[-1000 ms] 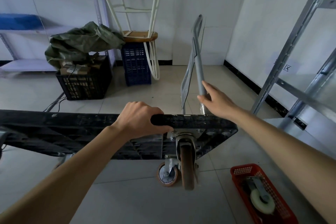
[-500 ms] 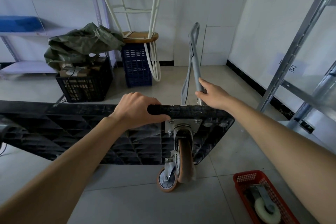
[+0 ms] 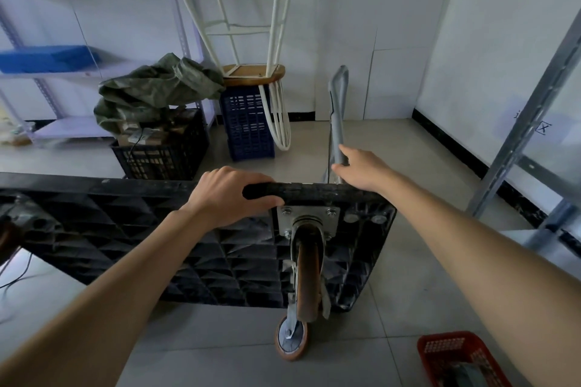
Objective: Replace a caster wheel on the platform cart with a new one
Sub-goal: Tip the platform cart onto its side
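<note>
My left hand [image 3: 226, 195] grips the cart's [image 3: 125, 229] upper rim, fingers curled over the far side, thumb along the near edge. The cart stands tipped, ribbed underside facing me. A caster [image 3: 308, 273] is bolted just right of and below my thumb, with a second wheel [image 3: 290, 338] on the floor under it. My right hand [image 3: 361, 170] rests against the handle [image 3: 338, 122], fingers fairly straight; I cannot tell whether they wrap it. A red basket [image 3: 452, 352] is cut off at the bottom right, its contents unclear.

One cart [image 3: 157, 229], two casters [image 3: 309, 276] [image 3: 291, 336], two crates [image 3: 163, 151] [image 3: 248, 126], one stool [image 3: 251, 72].
</note>
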